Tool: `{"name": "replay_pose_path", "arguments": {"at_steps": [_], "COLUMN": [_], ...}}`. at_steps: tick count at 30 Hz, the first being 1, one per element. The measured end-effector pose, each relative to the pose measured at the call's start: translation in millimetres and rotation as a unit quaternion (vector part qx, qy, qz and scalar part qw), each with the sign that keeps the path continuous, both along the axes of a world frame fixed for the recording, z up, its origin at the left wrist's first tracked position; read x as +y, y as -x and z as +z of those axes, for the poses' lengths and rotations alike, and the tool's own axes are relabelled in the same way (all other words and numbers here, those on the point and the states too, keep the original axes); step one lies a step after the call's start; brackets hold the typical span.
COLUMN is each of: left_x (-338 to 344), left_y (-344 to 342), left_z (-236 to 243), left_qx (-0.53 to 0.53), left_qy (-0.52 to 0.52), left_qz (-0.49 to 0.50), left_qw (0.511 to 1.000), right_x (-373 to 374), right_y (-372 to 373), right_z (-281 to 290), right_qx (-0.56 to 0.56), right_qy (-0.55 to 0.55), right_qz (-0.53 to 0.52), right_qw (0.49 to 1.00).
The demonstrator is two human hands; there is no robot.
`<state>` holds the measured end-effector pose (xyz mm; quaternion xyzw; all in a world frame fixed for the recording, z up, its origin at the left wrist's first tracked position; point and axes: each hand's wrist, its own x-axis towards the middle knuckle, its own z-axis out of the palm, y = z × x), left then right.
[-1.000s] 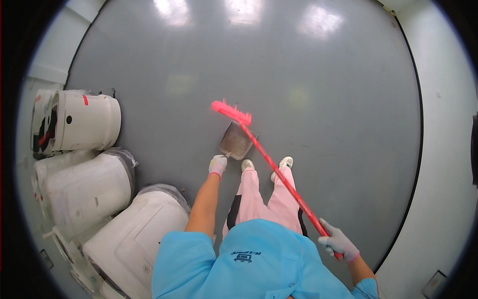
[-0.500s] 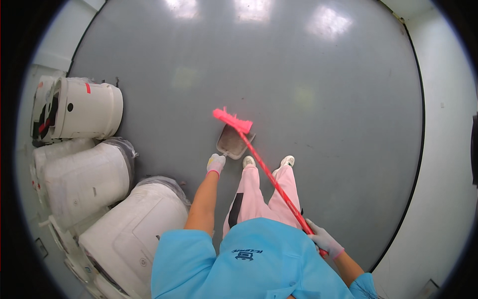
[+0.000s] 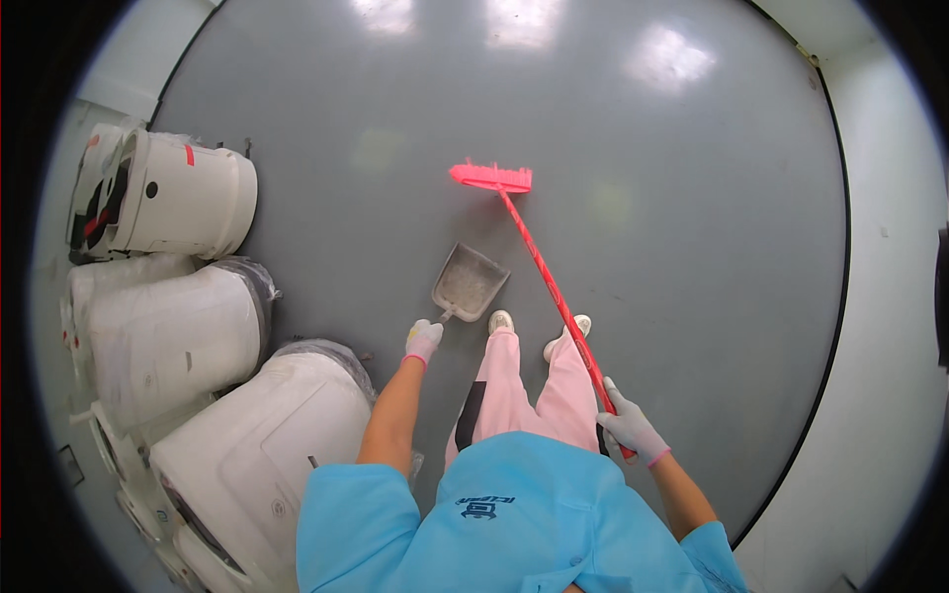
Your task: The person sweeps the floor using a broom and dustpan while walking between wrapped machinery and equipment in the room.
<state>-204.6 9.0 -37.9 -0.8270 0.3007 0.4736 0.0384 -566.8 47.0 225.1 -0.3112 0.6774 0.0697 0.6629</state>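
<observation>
My left hand (image 3: 423,341), in a white glove with a pink cuff, is closed around the short handle of a grey dustpan (image 3: 468,281). The pan lies in front of my left shoe, its wide mouth facing away from me. In its tray I see pale, dusty marks. My gloved right hand (image 3: 633,425) grips the red stick of a broom (image 3: 491,178) near its upper end. The stick slants forward and left, so the pink bristle head sits beyond the dustpan's mouth, apart from it.
Large white rounded machines (image 3: 178,336), partly wrapped in clear plastic, stand along the left wall. Grey glossy floor (image 3: 692,247) stretches ahead and to the right, up to a white wall (image 3: 895,296) with a dark skirting edge. My shoes (image 3: 501,321) are just behind the dustpan.
The broom head has moved forward and slightly right, away from the dustpan, uncovering its tray. My right hand has moved forward with the stick. My left hand has shifted slightly down and left.
</observation>
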Motion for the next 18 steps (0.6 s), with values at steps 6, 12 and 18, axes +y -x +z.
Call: {"name": "replay_pose_path", "arguments": {"at_steps": [6,12,18], "left_x": [-6.2,-5.3,27.1], "left_y": [6.4,0.0,-18.9], "left_z": [10.4,10.8,-18.9], "left_qx": [0.011,-0.006,0.019], "left_qy": [-0.017,-0.015,0.014], "left_qz": [0.009,0.03,0.024], "left_qw": [1.0,0.999,0.999], "right_x": [76.4,49.8,18.6], "right_y": [28.8,32.6,22.9], "right_z": [-46.1,77.2,79.6], "right_qx": [-0.049,-0.045,-0.03], "right_qy": [0.264,-0.139,-0.089], "right_qz": [0.126,0.0,0.058], "right_qw": [0.955,0.989,0.994]}}
